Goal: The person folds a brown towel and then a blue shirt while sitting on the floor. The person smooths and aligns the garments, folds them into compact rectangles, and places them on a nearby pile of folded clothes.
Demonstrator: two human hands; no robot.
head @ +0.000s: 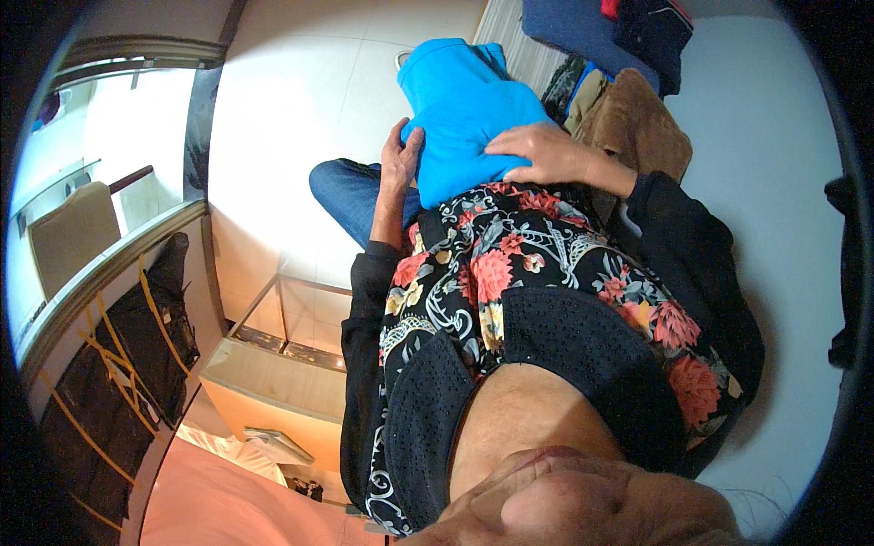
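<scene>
A bright blue folded cloth, perhaps a garment [464, 109], lies over my lap. At its left edge is my left hand [403, 153], thumb against the fabric and fingers beside the edge; whether it grips the cloth is unclear. My right hand [543, 151] rests palm down on the lower right part of the cloth, fingers spread and pointing left, the thumb lower. Creases run out from under its fingertips. I wear a black floral top [491, 273] with black sleeves, and a bent leg in blue jeans [348, 194] shows at the left.
A brown plush cloth [635, 123] and other folded clothes [587, 95] lie close at my right. Beyond them is a dark blue item [573, 27]. At the left are a glass-sided doorway, a chair [75, 235] and a wooden furniture piece [280, 382]. Pale tiles [293, 102] cover the floor.
</scene>
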